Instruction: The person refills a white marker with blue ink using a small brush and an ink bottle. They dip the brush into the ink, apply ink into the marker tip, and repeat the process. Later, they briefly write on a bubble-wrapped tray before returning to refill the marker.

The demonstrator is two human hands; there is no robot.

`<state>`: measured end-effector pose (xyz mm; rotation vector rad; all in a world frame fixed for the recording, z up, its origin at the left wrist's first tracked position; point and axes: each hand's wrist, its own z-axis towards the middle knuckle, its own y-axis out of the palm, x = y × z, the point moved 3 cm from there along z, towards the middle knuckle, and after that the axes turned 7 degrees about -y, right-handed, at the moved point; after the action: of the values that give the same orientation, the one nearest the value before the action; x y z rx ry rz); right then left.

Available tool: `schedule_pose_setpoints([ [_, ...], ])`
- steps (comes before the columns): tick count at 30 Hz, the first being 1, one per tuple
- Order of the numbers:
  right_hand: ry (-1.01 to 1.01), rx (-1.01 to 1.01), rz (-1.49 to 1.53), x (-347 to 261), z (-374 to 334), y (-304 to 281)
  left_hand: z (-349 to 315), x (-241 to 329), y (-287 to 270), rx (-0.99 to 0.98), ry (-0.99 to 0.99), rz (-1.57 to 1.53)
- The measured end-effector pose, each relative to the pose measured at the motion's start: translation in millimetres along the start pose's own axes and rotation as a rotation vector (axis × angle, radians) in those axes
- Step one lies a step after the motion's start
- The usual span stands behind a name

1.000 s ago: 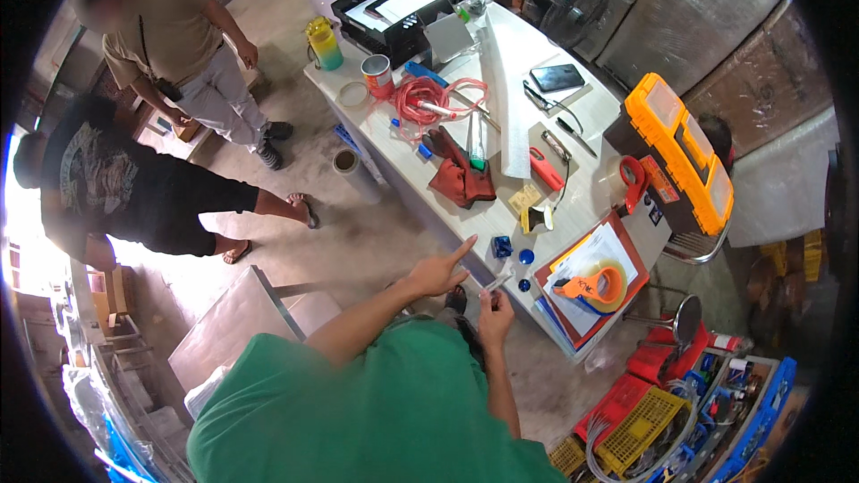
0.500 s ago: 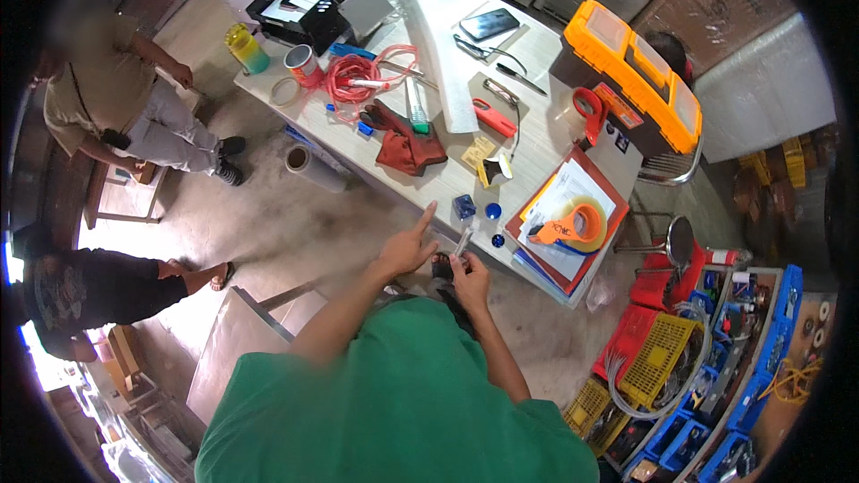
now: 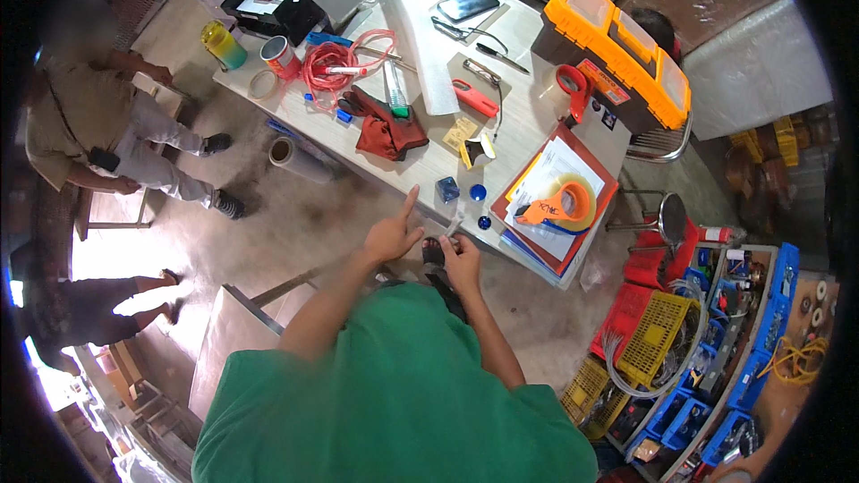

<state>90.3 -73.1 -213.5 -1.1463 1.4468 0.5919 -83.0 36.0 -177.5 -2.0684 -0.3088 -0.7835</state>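
Left hand [image 3: 391, 234] is raised at the near edge of the table [image 3: 528, 98], index finger stretched out toward the tabletop, other fingers curled in; it holds nothing. Right hand [image 3: 462, 257] sits just beside it, fingers pinched on a small pale object [image 3: 453, 225] that sticks up toward the table edge; what the object is, too small to tell. A dark item [image 3: 433, 253] lies between the two hands, touching the right one.

On the table just past the hands: a small blue cube [image 3: 447, 189], a blue round cap [image 3: 478, 191] and a second blue cap [image 3: 484, 224] close to the edge. To the right of these, an orange tape dispenser [image 3: 559, 204] rests on papers on a red clipboard [image 3: 604, 181]. Further back are a red rag [image 3: 386, 132], a coil of red cable [image 3: 333, 61], a red box cutter [image 3: 475, 98], a phone [image 3: 463, 4] and an orange toolbox [image 3: 617, 49].

Two other people [image 3: 98, 125] stand on the floor at the left, well apart from the table.
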Motion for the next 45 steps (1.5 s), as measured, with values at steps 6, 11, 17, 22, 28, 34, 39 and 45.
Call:
schedule_pose_setpoints([
  [6, -0.156, -0.07, -0.061, -23, -6, -8, -15, 20, -15, 0.042, 0.061, -0.165],
  [11, -0.291, -0.211, -0.061, -55, -13, 1, -41, 53, -19, 0.296, 0.455, -0.24],
  [17, -0.188, -0.428, -0.07, -110, 7, -28, -59, 59, -48, 0.471, 0.375, -0.281],
  [22, -0.337, -0.095, -0.265, -133, 49, -34, -77, 62, -64, 0.515, 0.402, -0.237],
  [28, -0.48, -0.025, -0.316, -121, 71, -20, -88, 58, -65, 0.546, 0.359, -0.242],
  [34, -0.508, -0.039, -0.279, -111, 77, -16, -92, 55, -68, 0.568, 0.33, -0.271],
  [39, -0.505, -0.116, -0.381, -113, 84, -22, -94, 53, -71, 0.571, 0.327, -0.265],
  [45, -0.751, -0.184, -0.587, -136, 85, -25, -98, 49, -73, 0.547, 0.33, -0.239],
])
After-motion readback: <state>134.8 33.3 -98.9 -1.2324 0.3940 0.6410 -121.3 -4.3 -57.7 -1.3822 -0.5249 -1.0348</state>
